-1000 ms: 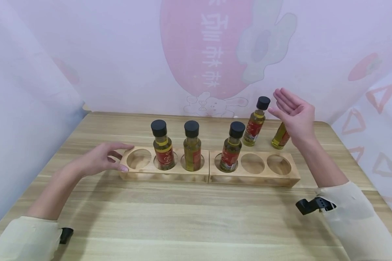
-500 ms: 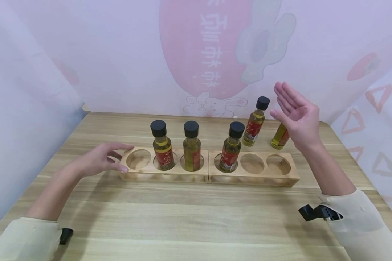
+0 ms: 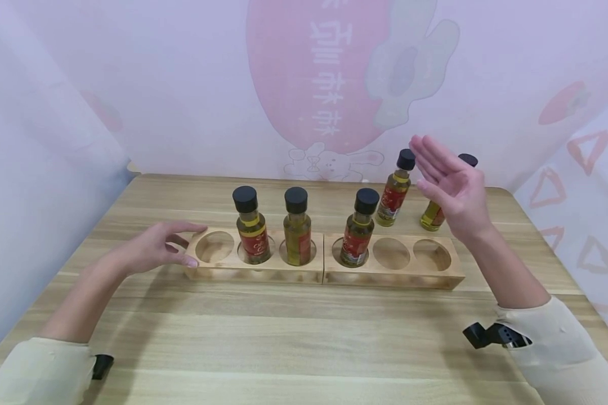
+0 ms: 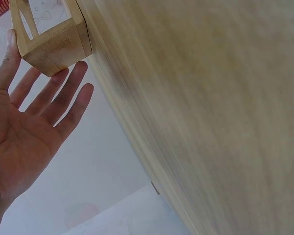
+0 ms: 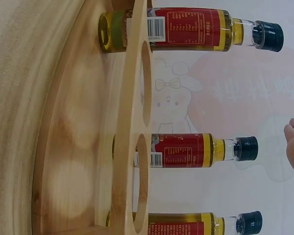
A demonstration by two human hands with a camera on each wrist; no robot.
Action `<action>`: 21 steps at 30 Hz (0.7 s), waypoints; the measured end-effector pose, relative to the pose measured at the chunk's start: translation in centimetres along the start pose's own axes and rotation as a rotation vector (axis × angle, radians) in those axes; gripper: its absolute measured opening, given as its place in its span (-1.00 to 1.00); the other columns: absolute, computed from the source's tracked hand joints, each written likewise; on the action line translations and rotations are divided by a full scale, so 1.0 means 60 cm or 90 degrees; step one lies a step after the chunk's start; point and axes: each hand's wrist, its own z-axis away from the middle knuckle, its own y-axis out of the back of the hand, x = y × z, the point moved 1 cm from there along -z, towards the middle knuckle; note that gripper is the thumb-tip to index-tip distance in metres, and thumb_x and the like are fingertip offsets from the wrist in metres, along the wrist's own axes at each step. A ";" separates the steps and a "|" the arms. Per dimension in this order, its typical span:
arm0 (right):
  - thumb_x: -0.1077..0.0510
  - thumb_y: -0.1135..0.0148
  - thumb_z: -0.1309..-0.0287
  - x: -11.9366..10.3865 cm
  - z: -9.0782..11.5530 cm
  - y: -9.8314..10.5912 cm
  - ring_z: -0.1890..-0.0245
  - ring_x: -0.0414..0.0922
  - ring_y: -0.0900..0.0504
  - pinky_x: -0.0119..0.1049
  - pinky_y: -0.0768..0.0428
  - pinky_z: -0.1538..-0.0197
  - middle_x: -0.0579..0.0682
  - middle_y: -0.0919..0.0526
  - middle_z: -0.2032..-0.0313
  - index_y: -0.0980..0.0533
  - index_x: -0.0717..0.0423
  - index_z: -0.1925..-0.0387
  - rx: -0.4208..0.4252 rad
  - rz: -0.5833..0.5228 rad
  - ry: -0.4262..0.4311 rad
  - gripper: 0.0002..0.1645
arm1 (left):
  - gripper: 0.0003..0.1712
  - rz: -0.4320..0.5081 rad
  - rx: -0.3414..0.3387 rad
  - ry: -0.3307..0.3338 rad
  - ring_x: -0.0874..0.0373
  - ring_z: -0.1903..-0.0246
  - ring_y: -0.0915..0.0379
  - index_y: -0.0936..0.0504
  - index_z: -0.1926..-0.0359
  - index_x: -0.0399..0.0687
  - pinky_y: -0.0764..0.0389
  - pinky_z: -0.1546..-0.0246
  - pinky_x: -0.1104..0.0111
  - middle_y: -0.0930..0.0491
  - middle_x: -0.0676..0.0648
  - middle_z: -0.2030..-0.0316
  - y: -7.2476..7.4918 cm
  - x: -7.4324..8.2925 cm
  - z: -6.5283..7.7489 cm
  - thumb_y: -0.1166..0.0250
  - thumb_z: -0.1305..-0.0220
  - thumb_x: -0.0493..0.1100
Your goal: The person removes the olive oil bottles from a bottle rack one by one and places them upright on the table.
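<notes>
Two wooden three-hole bottle racks stand end to end on the table. My left hand (image 3: 154, 246) holds the outer end of the left rack (image 3: 263, 274), thumb at the front corner and index finger at the back corner. Oil bottles with black caps and red labels stand in its middle hole (image 3: 254, 242) and right hole (image 3: 297, 239). A third oil bottle (image 3: 357, 236) stands in the left hole of the right rack (image 3: 395, 279). Behind that rack are two more oil bottles, one left (image 3: 393, 197) and one right (image 3: 432, 214). My right hand (image 3: 456, 188), fingers straight, is raised before the right one, partly hiding it.
The wood-grain table (image 3: 294, 337) runs back to a pale curtain (image 3: 182, 84) printed with a strawberry and rabbits. More printed curtain hangs at the right side. A black wrist-camera mount (image 3: 494, 336) sticks out from the right sleeve.
My right hand first drew a little right and up, then came back left, uncovering the far right bottle's cap. The left hand, racks and bottles have stayed put.
</notes>
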 end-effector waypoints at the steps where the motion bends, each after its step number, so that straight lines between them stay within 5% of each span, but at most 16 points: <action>1: 0.70 0.06 -0.13 0.002 0.001 -0.001 -0.44 -0.02 -0.44 -0.27 -0.31 -0.50 0.29 -0.38 -0.43 -0.18 0.54 -0.45 -0.009 0.000 0.000 -0.20 | -0.16 0.000 0.000 -0.001 -0.36 -0.10 -0.58 -0.40 -0.41 -0.43 -0.71 -0.03 -0.04 -0.40 -0.47 -0.36 0.000 0.000 0.000 -0.55 -0.19 -0.23; 8: 0.65 0.04 -0.08 0.018 0.010 -0.011 -0.48 -0.02 -0.37 -0.26 -0.26 -0.53 0.31 -0.28 -0.48 -0.12 0.52 -0.48 -0.054 0.011 -0.011 -0.14 | -0.16 -0.003 0.000 -0.006 -0.37 -0.10 -0.58 -0.40 -0.41 -0.43 -0.72 -0.03 -0.04 -0.40 -0.47 -0.36 0.000 0.000 0.001 -0.55 -0.19 -0.23; 21: 0.59 0.06 -0.18 0.042 0.023 -0.031 -0.64 0.06 0.11 -0.36 0.03 -0.61 0.26 0.13 -0.62 0.20 0.37 -0.61 -0.209 -0.001 -0.078 0.02 | -0.16 -0.007 0.002 -0.003 -0.36 -0.10 -0.58 -0.40 -0.41 -0.42 -0.72 -0.03 -0.05 -0.39 -0.47 -0.36 0.000 0.000 0.001 -0.55 -0.19 -0.22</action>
